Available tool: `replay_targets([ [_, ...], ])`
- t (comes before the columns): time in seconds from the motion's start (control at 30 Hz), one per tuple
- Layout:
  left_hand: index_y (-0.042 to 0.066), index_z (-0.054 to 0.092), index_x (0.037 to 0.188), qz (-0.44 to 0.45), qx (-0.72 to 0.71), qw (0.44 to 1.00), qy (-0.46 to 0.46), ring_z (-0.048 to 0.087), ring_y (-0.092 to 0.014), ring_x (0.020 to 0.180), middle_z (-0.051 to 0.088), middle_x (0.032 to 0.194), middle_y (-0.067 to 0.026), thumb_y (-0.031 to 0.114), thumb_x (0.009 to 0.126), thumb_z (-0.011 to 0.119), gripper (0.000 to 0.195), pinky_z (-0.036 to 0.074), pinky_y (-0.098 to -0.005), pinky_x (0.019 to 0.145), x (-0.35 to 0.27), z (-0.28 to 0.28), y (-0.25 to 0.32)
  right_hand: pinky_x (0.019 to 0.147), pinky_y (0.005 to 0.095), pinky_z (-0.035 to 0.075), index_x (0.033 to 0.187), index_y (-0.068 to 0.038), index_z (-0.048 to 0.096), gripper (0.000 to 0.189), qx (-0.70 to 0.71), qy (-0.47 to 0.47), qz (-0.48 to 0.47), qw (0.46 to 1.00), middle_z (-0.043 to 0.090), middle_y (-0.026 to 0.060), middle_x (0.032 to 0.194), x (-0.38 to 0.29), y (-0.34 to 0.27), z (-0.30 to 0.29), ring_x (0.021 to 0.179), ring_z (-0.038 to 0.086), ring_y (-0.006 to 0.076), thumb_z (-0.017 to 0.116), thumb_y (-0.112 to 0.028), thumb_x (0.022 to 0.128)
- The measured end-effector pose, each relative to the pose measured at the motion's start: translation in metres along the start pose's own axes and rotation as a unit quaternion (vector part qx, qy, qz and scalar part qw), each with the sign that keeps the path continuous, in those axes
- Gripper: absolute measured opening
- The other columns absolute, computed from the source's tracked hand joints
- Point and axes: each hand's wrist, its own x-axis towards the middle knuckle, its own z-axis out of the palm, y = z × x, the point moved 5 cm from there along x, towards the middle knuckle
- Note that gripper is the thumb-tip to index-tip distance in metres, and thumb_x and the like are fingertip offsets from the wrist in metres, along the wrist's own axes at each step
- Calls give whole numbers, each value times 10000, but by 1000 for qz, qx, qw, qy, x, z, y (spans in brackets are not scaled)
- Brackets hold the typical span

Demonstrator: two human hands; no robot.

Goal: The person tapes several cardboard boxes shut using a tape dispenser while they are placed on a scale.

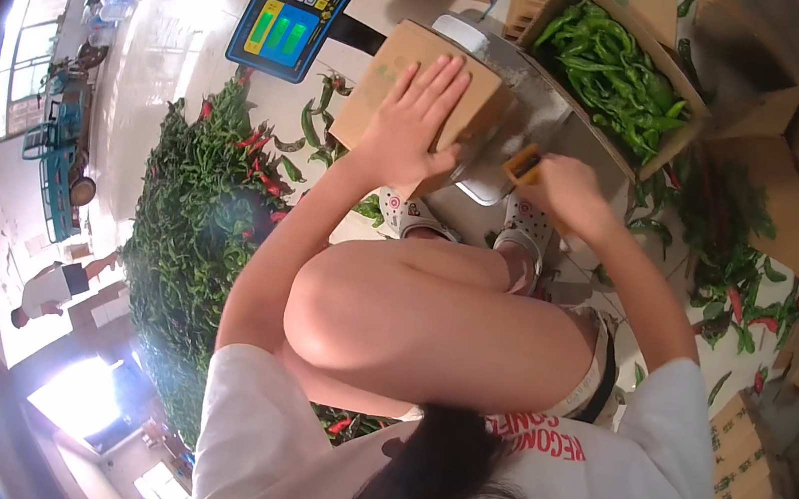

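My left hand (416, 123) lies flat on a closed cardboard box (369, 105), its thumb bent over the box's near edge. In my right hand (570, 192) is an orange tape dispenser (523, 164), held just right of the box and seemingly apart from it. The box appears to rest on the metal platform (540, 98) of a digital scale, though its underside is hidden. Beside the platform, an open cardboard box (673, 153) is filled with long green peppers (604, 72).
A scale display (299, 9) stands on a post behind the closed box. A large heap of green and red peppers (196, 238) lies at left, with loose peppers on the tiles. Flat cardboard (738, 491) is at right. A person (53, 291) and a teal cart (57, 174) appear far left.
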Motion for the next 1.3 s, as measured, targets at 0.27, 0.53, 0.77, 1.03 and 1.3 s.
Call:
replay_targets([
  [0.27, -15, 365, 1448, 66, -11, 997, -32, 315, -416, 1426, 358, 1508, -261, 297, 676, 735, 911, 204, -563, 1172, -62, 4, -2, 762, 485, 520, 1083, 44, 574, 607, 59, 69, 188, 978, 674, 285, 893, -80, 69, -38, 861, 663, 427, 648, -510, 846],
  [0.53, 62, 464, 1382, 75, 23, 992, 95, 400, -377, 1363, 470, 1424, -172, 372, 679, 702, 804, 259, -575, 1155, -129, 10, -15, 770, 517, 504, 1211, 6, 503, 642, 143, 26, 178, 973, 673, 288, 944, -92, 65, -4, 913, 635, 477, 637, -511, 854],
  [0.77, 102, 332, 1450, 53, 44, 989, 130, 360, -377, 1388, 373, 1461, -168, 347, 693, 747, 898, 266, -649, 1130, -178, 17, -23, 820, 505, 497, 1350, -26, 405, 700, 187, 85, 165, 965, 656, 284, 1041, -54, 49, 4, 979, 628, 457, 656, -467, 867],
  [1.03, 43, 376, 1412, -193, 35, 956, 217, 446, -347, 1288, 421, 1413, -171, 204, 755, 769, 782, 393, -519, 1040, -220, -5, 3, 968, 494, 440, 1397, 38, 380, 642, 43, 266, 34, 963, 496, 301, 1286, 17, -3, 1, 1171, 506, 445, 634, -289, 907],
  [1.3, 14, 467, 1337, -418, -226, 869, 137, 547, -273, 1146, 542, 1282, -134, 102, 811, 706, 585, 456, -419, 953, -262, -12, -17, 1130, 348, 309, 1531, 2, 231, 994, 553, -53, -102, 825, 375, 209, 1513, 61, -71, 70, 1398, 368, 283, 776, -411, 810],
])
